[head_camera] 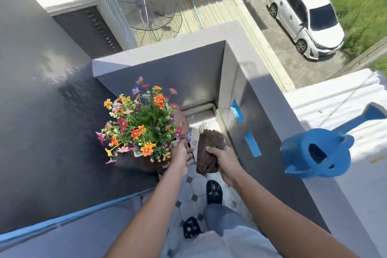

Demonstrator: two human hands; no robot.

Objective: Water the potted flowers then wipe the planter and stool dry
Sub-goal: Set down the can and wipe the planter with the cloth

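A bunch of bright orange, red, yellow and purple flowers (142, 123) fills a planter (137, 153) whose pale rim barely shows under the blooms. The planter stands on a brown stool (155, 162), mostly hidden. My left hand (181, 155) reaches to the planter's right edge and touches stems there; its grip is hard to make out. My right hand (222, 159) is shut on a folded brown cloth (208, 151), held just right of the flowers above the floor. A blue watering can (318, 153) sits on top of the balcony wall at the right.
I stand in a narrow balcony corner with grey walls (240, 94) on two sides and a dark wall at the left. The tiled floor (194, 186) holds my feet in dark slippers. A floor drain (202, 128) lies in the corner. Far below, a white car is parked.
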